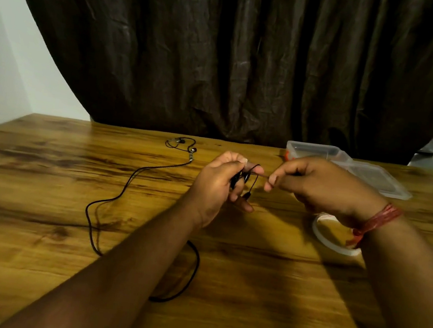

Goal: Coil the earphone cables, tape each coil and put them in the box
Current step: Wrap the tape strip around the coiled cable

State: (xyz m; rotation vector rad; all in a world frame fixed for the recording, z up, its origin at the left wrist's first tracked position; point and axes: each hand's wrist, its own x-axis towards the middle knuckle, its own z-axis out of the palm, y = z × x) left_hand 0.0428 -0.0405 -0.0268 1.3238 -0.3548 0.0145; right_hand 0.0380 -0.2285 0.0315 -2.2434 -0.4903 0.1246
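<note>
Toward the far left of the tabletop (37,222) a second earphone cable (128,179) lies loose, its earbuds near the far edge and its black line trailing toward the near edge, where it passes under the left forearm. Just right of it, above the middle of the tabletop, the left hand (218,183) has its grip curled around a small dark coil (241,176), a short tail with a plug hanging below the fingers. The right hand (317,185) sits close beside it, fingertips pinched together on what looks like a strand or a piece of tape running across to the coil; I cannot tell which. That short line runs left to right between the hands. The tape roll (332,241) lies under the right wrist, and the clear box (313,150) waits at the far right edge, lid (373,179) beside it, nearer the right hand.
</note>
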